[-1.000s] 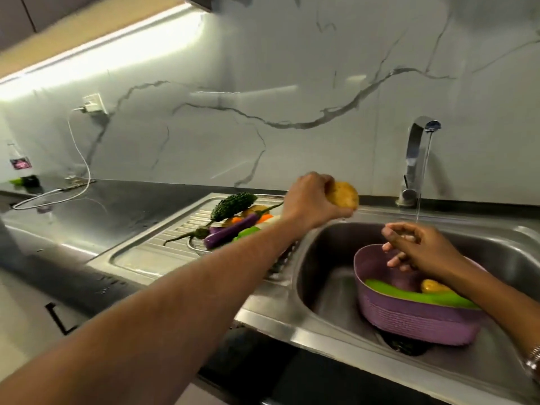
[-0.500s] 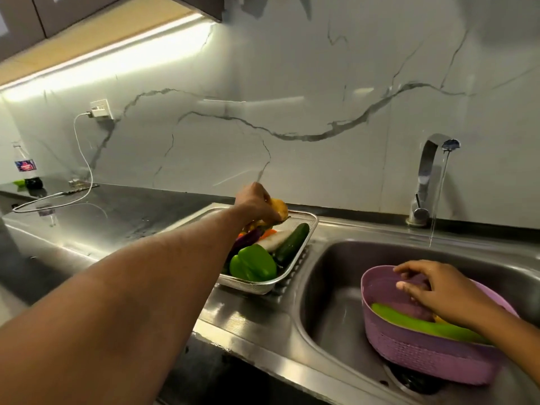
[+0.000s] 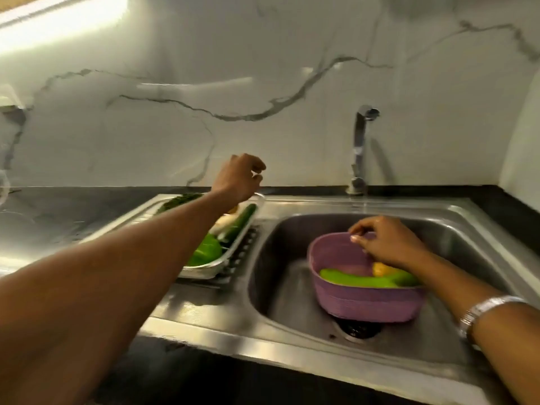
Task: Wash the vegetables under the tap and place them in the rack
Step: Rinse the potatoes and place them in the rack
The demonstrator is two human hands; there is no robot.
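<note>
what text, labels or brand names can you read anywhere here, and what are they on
None readable.
The tap, sink, purple basket and rack show no print.
The bracelet on the right wrist is too blurred to tell if it bears any marking.

A white wall [image 3: 263, 68] with dark wavy lines is seen behind everything. A bright strip light [image 3: 58, 27] is seen at the top left. A black surface [image 3: 87, 197] is laid along the wall. A dark drain hole [image 3: 361, 330] is seen in the sink's bottom.
</note>
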